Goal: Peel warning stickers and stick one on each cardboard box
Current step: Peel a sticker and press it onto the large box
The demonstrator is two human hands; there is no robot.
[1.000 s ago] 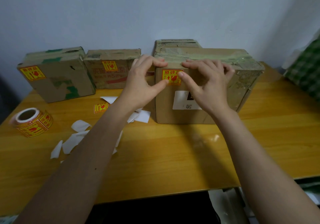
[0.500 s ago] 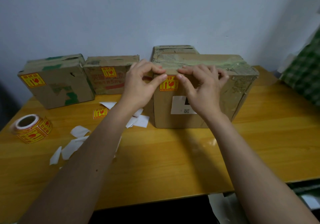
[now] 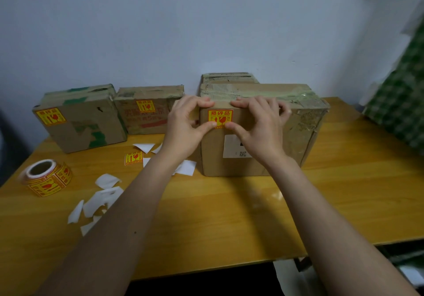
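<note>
Now both hands are on the front of the big box (image 3: 263,135), which stands on the desk (image 3: 229,215) right of centre. A yellow and red sticker (image 3: 220,118) lies flat on the upper left of that front face. The left hand (image 3: 187,123) has its thumb pressed on the sticker's lower edge and its curled fingers hooked over the box's top edge; the right hand (image 3: 259,126) mirrors it, thumb at the sticker's lower right corner, fingers bent on the top edge. A white label (image 3: 231,146) shows below the right hand.

Behind the big box a further box (image 3: 229,77) shows only its top. To the left stand two smaller boxes side by side: the left box (image 3: 80,119) and the middle box (image 3: 146,110), each bearing its own sticker on the front.

A sticker roll (image 3: 46,177) lies near the desk's left edge. One loose sticker (image 3: 133,158) lies flat on the desk in front of the middle box, and white backing scraps (image 3: 101,201) are scattered around and under the left forearm. Green checked cloth (image 3: 399,112) hangs at the right.
</note>
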